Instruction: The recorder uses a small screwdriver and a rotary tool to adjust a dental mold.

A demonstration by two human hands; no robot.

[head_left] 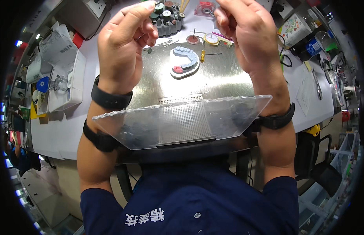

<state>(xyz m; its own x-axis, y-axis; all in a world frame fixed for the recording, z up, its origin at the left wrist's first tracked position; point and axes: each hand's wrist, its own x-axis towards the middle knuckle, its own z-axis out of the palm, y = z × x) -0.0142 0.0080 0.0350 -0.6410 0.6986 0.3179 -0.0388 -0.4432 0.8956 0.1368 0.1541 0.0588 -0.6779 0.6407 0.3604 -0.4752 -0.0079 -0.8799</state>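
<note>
My left hand is raised at the upper left, thumb and forefinger pinched together at the top edge. Whatever they pinch is too small or hidden to name. Opposite it, my right hand has its fingers curled inward. Its forefinger and thumb run out past the top edge, so anything in them is out of sight. Between and below the hands, a dental model lies on the metal worktop, with a blue-grey tooth arch on a white base and a red patch at one end. Neither hand touches it.
A clear plastic shield spans the front, over a perforated grille. Behind the model are a grey bur stand, a red disc, a yellow dial gauge and a yellow-handled tool. A white bin stands left; tweezers lie right.
</note>
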